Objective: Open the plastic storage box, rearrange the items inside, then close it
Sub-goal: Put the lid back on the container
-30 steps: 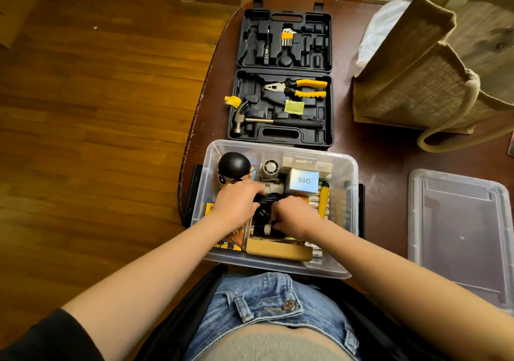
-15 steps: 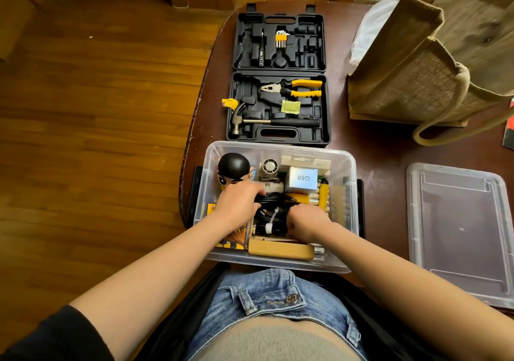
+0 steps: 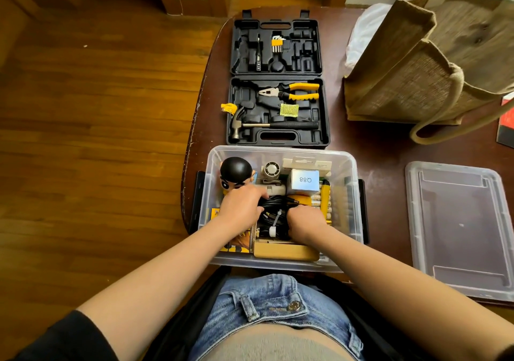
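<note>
Dark brown table [image 3: 389,149] w/ a rounded, scuffed edge, sitting over a warm wood plank floor [image 3: 97,138]; door frame and white wall strips run along the far side of the rm. The clear plastic storage box [image 3: 351,207] sits at the table's near edge, right in front of the seated person, lid off. That clear lid [image 3: 459,230] lies flat on the table to the right, well apart from the box. Beyond the box, an open black tool case [image 3: 278,82] w/ pliers [image 3: 292,93] and a hammer [image 3: 264,125] in its molded slots. A jute tote bag [image 3: 431,63] stands far right, w/ white plastic behind it.

Both hands are down inside the box. Left hand [image 3: 242,207] curls onto a bundle of black cables [image 3: 274,213], fingers reaching fwd; right hand [image 3: 306,220] grips the bundle's other side, knuckles up, fingers tucked under. Fingertips mostly buried, so exact hold is hard to read.

Box contents: a black-haired toy head [image 3: 236,171] in the far left corner, a small white box marked Q88 [image 3: 304,181], yellow pieces, a cardboard box [image 3: 286,250] along the near wall. Stuff under the hands is hidden. A red-black item at the far right is cut off by the frame.
</note>
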`<control>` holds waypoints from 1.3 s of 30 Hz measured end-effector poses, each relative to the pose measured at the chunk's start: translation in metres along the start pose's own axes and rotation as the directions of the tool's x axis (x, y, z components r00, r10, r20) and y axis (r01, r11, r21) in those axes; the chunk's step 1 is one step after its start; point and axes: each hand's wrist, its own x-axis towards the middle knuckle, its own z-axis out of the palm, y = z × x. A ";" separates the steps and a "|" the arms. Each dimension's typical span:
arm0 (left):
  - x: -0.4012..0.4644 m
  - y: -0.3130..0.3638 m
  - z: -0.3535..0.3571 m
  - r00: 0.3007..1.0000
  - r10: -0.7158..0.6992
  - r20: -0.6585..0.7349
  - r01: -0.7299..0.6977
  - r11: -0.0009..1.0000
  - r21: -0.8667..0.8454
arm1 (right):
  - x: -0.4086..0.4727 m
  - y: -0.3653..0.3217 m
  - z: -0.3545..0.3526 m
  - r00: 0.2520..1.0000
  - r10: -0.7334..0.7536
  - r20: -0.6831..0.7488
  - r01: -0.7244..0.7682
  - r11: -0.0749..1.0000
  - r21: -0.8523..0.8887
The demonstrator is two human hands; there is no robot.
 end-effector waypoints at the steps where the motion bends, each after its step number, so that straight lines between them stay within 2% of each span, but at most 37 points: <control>1: 0.000 0.000 -0.001 1.000 0.006 0.003 -0.006 1.000 0.009 | 0.000 0.001 -0.001 1.000 0.004 0.018 -0.005 0.999 0.033; 4: 0.000 -0.001 -0.003 0.999 0.028 0.021 -0.029 0.998 0.053 | -0.006 0.009 -0.004 0.998 -0.004 0.069 -0.008 0.984 0.176; 7: 0.001 0.001 -0.008 0.999 0.047 0.013 -0.048 0.991 0.124 | -0.021 0.020 -0.007 0.998 -0.055 0.032 0.041 0.941 0.337; 11: -0.001 0.019 -0.012 0.992 0.095 -0.086 -0.083 0.988 0.132 | -0.052 0.035 -0.016 0.983 -0.065 -0.174 0.155 0.799 0.580; 13: -0.001 0.036 -0.015 0.986 0.115 -0.119 -0.110 0.993 0.045 | -0.069 0.045 -0.020 0.957 -0.034 -0.288 0.226 0.711 0.666; 17: -0.001 0.086 -0.014 0.972 0.158 -0.175 -0.188 0.967 -0.172 | -0.096 0.079 -0.021 0.835 0.129 -0.535 0.352 0.621 0.700; 19: -0.001 0.121 -0.008 0.954 0.181 -0.239 -0.237 0.944 -0.231 | -0.107 0.107 -0.014 0.768 0.233 -0.596 0.363 0.608 0.706; 22: -0.001 0.177 0.009 0.937 0.258 -0.237 -0.320 0.906 -0.279 | -0.121 0.157 0.011 0.736 0.390 -0.553 0.289 0.558 0.778; 25: 0.004 0.226 0.039 0.937 0.318 -0.145 -0.348 0.880 -0.323 | -0.137 0.212 0.050 0.704 0.561 -0.436 0.181 0.452 0.873; 27: 0.010 0.254 0.064 0.960 0.277 -0.034 -0.269 0.885 -0.379 | -0.150 0.247 0.078 0.646 0.671 -0.362 0.100 0.396 0.913; 30: 0.021 0.280 0.100 0.983 0.117 0.139 -0.048 0.903 -0.427 | -0.170 0.291 0.116 0.577 0.768 -0.280 -0.017 0.353 0.935; 34: 0.028 0.303 0.140 0.939 -0.079 0.336 0.239 0.851 -0.467 | -0.188 0.332 0.152 0.478 0.857 -0.194 -0.213 0.328 0.921; 36: 0.028 0.311 0.152 0.911 -0.156 0.380 0.344 0.797 -0.496 | -0.190 0.343 0.163 0.459 0.879 -0.128 -0.273 0.276 0.921; 39: 0.029 0.320 0.167 0.873 -0.231 0.430 0.448 0.730 -0.517 | -0.188 0.354 0.175 0.478 0.878 0.017 -0.309 0.150 0.939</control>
